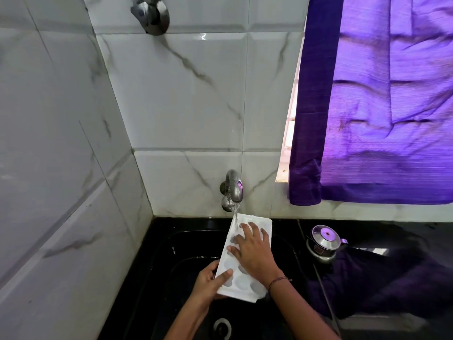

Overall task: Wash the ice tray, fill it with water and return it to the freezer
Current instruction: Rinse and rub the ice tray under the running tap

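- Ice tray [260, 224] is straight below the tap [234, 190], tilted over the sink [186, 253], with its far end under the water stream [235, 217].
- My left hand [208, 280] grips the tray's near-left edge, thumb on top. My right hand [252, 251] lies flat on the cups w/ fingers spread, grasping nothing.
- Risk 1: wet plastic and a one-sided grip. If the right hand pushes hard, the tray could twist out & drop into the sink below the tap.
- Risk 2: the stream hits a slanted face, so I'd expect splash onto the wall behind the tap & the tabletop [404, 231] right of it.
- Risk 3: at this tilt the cups won't hold water, imo. Needs levelling before the fill.
- Around: steel pot [323, 244] w/ lid, right of the tap and lower; dark cloth [367, 278] beyond it; purple curtain [380, 106] above-right of the tap; drain [221, 328] well below it.
- Nothing btw tray & tap. The pot is the nearest thing to knock if the tray exits rightward.
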Available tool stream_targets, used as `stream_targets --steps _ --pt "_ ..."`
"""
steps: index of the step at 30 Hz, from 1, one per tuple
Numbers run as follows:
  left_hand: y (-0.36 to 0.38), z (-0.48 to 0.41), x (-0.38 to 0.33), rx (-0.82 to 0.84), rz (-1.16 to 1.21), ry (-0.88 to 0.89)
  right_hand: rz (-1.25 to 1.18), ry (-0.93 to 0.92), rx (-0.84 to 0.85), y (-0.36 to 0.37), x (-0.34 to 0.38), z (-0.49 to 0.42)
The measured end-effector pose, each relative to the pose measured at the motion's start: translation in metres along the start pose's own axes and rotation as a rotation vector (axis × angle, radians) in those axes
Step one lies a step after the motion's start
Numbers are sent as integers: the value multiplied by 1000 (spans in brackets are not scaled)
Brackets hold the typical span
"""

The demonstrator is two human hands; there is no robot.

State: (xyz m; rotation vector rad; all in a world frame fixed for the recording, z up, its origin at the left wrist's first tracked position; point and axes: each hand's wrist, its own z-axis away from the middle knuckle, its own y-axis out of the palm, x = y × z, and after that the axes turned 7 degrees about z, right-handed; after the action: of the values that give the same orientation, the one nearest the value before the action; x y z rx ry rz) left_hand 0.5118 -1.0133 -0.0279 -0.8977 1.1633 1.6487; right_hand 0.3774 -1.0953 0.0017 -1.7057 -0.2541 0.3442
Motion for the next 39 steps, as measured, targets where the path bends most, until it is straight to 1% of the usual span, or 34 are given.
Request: stream_targets --steps 2,6,8,9,11,12,13,14,15,16,17,19,22,25,30,33,36,39 --pt "-1 1 1 -3 -3 8 -23 -31 8 4 0 0" --pt "-4 6 4 -1 12 -3 -95 -35 54 6 -1 2" --pt "-6 8 3 -10 11 -9 -120 -45 56 4 3 6" --pt "-7 9 3 -16 9 -9 -125 -90 30 3 5 8" --pt "-10 10 3 -26 -4 -4 -177 -130 125 -2 2 7" --pt "-11 10 4 -34 -12 1 -179 -123 121 -2 2 8" --pt "-13 10 4 -41 -18 8 -150 -105 83 -2 4 7" --pt "-14 11 4 -51 -25 16 -163 -78 174 -3 7 8" --pt "-15 11 4 -64 -37 22 -177 -52 193 -4 11 9" --pt "-17 11 5 -77 -57 30 -199 -69 172 -1 15 9" --pt "-20 11 6 -87 -82 37 -204 -109 95 6 18 9" --pt "-26 12 8 -116 -144 54 -290 -122 168 9 19 10" --pt "-35 14 10 -161 -291 91 -464 -91 156 21 16 11" --pt "-39 17 7 -205 -455 135 -553 -21 228 32 18 18" --pt "-38 26 4 -235 -706 267 -469 45 349 45 14 25" --pt "-36 32 6 -243 -790 330 -453 79 347 48 12 25" --pt "-35 37 12 -272 -946 382 -449 92 368 50 11 25" --pt "-35 41 15 -307 -991 412 -436 69 391 52 12 24"
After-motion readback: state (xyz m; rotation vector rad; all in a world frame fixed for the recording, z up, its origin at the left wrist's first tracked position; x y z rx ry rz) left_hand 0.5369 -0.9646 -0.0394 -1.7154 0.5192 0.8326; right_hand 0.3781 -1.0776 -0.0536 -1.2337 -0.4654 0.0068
